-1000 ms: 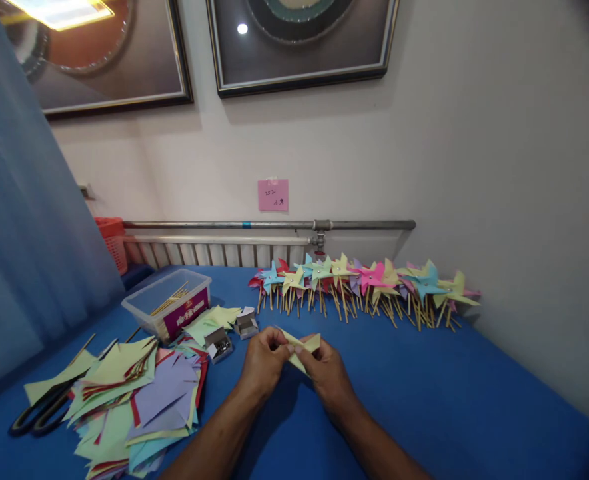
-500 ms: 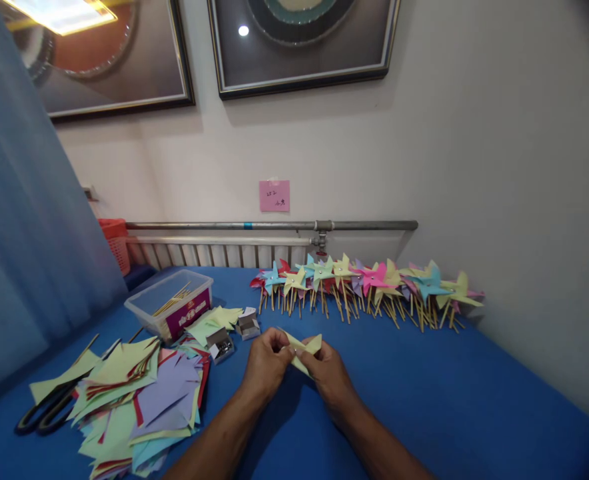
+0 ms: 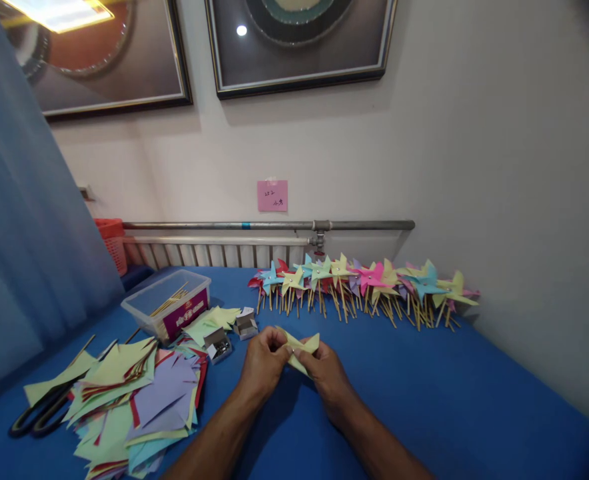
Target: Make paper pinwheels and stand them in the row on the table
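A: Start close in. What do your hands have?

B: Your left hand (image 3: 263, 363) is nearly closed, thumb and forefinger pinching one side of the pale yellow paper (image 3: 310, 344). Your right hand (image 3: 328, 375) closes on the other side, so the folded sheet sits between them, over the blue tabletop (image 3: 399, 393).

A: And that shiny dot (image 3: 292, 350) by your thumbs?

B: It may be a pin head; it is too small to be sure. If so, press it straight, with light, even pressure, and mind the fingertips behind it. Let the curved flap stay loose — a flattened one loses its shape.

A: Does the paper pile (image 3: 167, 393) to your left get in the way?

B: No, it lies well apart from your fingers. Just beyond your left hand, the open little box (image 3: 218, 348) holds small metal pieces; don't knock it with your knuckles.

A: Anything farther off worth a glance?

B: The row of pinwheels (image 3: 372, 277) near the wall — their bent blades and centred studs are a handy check on your folds.
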`<state>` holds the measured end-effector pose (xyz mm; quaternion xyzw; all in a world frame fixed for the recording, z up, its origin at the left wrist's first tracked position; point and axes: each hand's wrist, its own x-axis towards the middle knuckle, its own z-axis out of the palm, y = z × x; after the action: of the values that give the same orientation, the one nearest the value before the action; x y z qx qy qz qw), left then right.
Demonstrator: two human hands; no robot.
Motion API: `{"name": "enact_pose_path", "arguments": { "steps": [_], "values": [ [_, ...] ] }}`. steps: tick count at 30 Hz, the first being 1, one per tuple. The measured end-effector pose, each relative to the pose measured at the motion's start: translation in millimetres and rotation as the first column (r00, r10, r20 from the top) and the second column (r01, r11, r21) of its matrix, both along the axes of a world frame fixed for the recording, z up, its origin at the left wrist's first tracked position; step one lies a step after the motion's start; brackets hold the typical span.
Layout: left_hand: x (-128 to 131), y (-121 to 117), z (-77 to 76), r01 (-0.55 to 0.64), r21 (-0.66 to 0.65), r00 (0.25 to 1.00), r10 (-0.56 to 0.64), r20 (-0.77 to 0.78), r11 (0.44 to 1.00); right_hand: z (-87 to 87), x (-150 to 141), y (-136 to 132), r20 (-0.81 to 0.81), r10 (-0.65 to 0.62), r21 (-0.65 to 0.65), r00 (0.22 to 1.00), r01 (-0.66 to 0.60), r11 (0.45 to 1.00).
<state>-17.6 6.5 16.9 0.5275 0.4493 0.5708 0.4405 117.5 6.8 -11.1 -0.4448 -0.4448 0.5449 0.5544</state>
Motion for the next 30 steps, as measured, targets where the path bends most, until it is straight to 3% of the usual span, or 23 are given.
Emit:
{"name": "enact_pose_path", "arguments": {
  "steps": [8,14,19,23,26,28,30],
  "values": [
    [-1,0,-1.1,0.012,0.014,0.999,-0.012,-0.031,1.0,2.3,-1,-2,-0.075,-0.003,-0.031,0.997,0.001,1.0],
    [2,-5,3.3,-0.038,0.048,0.993,0.043,-0.106,0.998,2.5,-2,-2,-0.158,0.024,-0.054,0.987,-0.032,0.998],
    [0,-7,8.5,-0.025,0.059,0.992,0.033,-0.125,0.998,-2.4,-2,0,-0.105,-0.016,-0.046,0.994,0.011,0.999],
    [-25,1,24.3,-0.174,0.087,0.965,0.187,-0.181,0.981,-3.4,-2,1,-0.066,-0.015,-0.035,0.998,0.013,0.999],
    [-73,14,48.9,-0.346,0.164,0.873,0.381,-0.303,0.924,-1.8,-3,0,-0.038,-0.015,-0.042,0.999,0.013,0.999],
    [-115,26,68.2,-0.438,0.267,0.708,0.512,-0.487,0.859,-0.1,-4,-1,-0.027,-0.012,-0.037,1.0,0.011,0.999],
    [-159,40,85.0,-0.482,0.323,0.473,0.552,-0.687,0.814,1.2,-4,-2,-0.023,-0.002,-0.029,1.0,0.002,1.0]
  ]
}}
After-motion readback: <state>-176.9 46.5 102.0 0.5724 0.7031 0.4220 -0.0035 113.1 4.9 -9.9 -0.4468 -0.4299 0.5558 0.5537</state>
